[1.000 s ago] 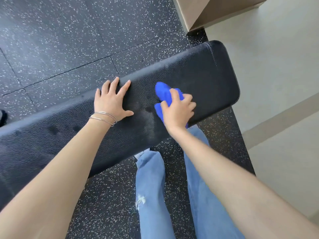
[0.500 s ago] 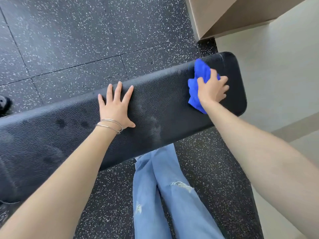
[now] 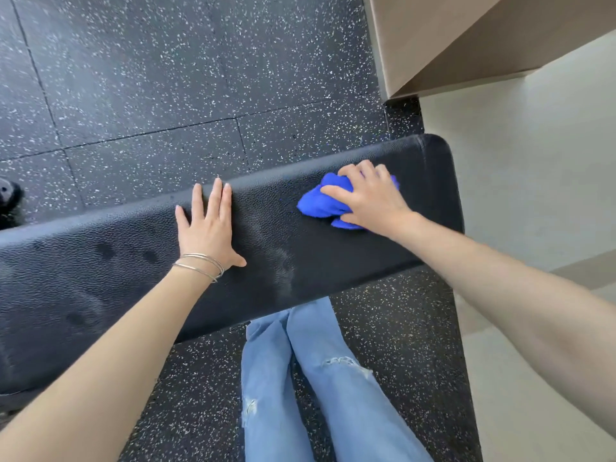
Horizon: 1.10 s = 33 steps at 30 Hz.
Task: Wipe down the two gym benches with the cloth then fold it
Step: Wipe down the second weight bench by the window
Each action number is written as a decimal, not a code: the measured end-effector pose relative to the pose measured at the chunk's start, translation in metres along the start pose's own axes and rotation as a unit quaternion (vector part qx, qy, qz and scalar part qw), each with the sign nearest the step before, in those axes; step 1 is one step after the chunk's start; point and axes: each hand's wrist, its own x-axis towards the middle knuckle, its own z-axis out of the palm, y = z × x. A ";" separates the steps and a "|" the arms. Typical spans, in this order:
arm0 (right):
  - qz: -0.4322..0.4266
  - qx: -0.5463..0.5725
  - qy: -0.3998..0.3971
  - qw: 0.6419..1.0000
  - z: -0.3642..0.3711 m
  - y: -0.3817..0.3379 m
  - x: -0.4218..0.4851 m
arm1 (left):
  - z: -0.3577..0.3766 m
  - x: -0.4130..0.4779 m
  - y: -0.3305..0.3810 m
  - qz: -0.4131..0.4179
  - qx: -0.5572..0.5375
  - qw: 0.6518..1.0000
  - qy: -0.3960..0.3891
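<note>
A black padded gym bench (image 3: 100,281) runs across the view from lower left to upper right. A bunched blue cloth (image 3: 321,203) lies on its right part, and my right hand (image 3: 370,198) presses down on it, fingers curled over the fabric. My left hand (image 3: 206,228), with thin bracelets on the wrist, rests flat on the middle of the pad with fingers spread and holds nothing. Damp streaks and dark spots show on the pad left of and below my left hand. Only one bench is in view.
Black speckled rubber floor tiles (image 3: 166,78) surround the bench. A beige wall corner (image 3: 433,45) and pale floor (image 3: 533,161) sit to the right of the bench end. My legs in blue jeans (image 3: 316,378) stand close to the bench's near side. A dark object (image 3: 8,195) sits at the left edge.
My right hand slid the cloth out to the bench's right end, then back a little toward the middle. My left hand stayed planted on the pad.
</note>
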 end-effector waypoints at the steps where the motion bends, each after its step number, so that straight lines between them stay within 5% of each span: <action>1: 0.025 -0.003 -0.005 1.000 0.000 0.019 -0.002 | 0.000 0.000 0.000 0.003 0.005 1.000 -0.004; 4: 0.256 0.070 0.011 0.964 0.006 0.063 -0.003 | -0.002 0.001 0.000 0.003 0.011 1.000 -0.009; 6: 0.436 0.151 0.036 0.886 0.006 0.086 0.003 | -0.003 0.000 0.002 -0.001 0.012 1.000 -0.014; 8: 0.527 0.194 0.028 0.827 0.002 0.092 0.012 | -0.005 0.000 0.006 -0.008 0.010 1.000 -0.023; 11: 0.493 0.158 0.020 0.855 -0.001 0.062 0.027 | -0.007 0.001 0.008 -0.013 0.005 0.999 -0.032; 19: 0.243 0.116 0.043 0.962 -0.011 -0.065 0.061 | -0.006 -0.005 -0.001 0.002 -0.021 1.000 -0.004; 25: 0.030 0.052 -0.008 0.998 -0.019 0.001 0.047 | 0.006 -0.021 -0.010 0.030 -0.007 0.999 0.025; 28: 0.207 0.080 0.004 0.975 -0.012 0.037 0.033 | 0.009 -0.025 -0.017 0.039 -0.011 0.999 0.034; 30: 0.377 0.147 0.007 0.914 -0.009 0.040 0.028 | 0.010 -0.026 -0.023 0.049 -0.015 0.998 0.037; 33: 0.472 0.175 0.016 0.864 -0.011 0.010 0.037 | 0.011 -0.027 -0.032 0.064 -0.013 0.997 0.045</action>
